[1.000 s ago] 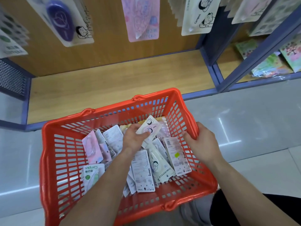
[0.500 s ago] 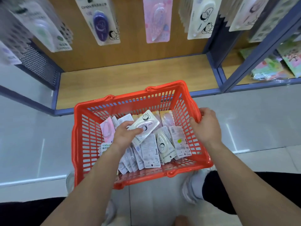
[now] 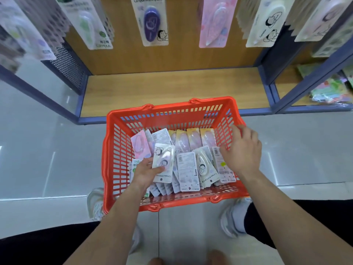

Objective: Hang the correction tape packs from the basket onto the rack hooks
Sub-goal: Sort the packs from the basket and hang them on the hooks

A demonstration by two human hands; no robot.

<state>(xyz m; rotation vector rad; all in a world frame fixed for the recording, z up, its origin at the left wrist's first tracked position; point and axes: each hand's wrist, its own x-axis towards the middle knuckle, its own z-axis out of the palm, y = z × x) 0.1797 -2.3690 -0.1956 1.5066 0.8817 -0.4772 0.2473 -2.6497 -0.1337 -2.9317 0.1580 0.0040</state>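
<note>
Our left hand point(image 3: 146, 170) pinches white correction tape pack point(image 3: 164, 159) inside red basket point(image 3: 114, 150); our right hand point(image 3: 242, 152) spread wide at basket's right wall.

I am watching the left hand point(image 3: 147, 170) gripping a white correction tape pack point(image 3: 163, 162) by its near end, thumb lying across the card, just above the loose packs point(image 3: 186, 169) lying in the red basket point(image 3: 114, 150). To its right, the right hand point(image 3: 241, 152) is hovering with fingers loosely spread at the basket's side wall. Beyond both hands, a purple pack point(image 3: 150, 23) and a pink pack point(image 3: 215, 22) are hanging above a wooden shelf point(image 3: 172, 87).
</note>
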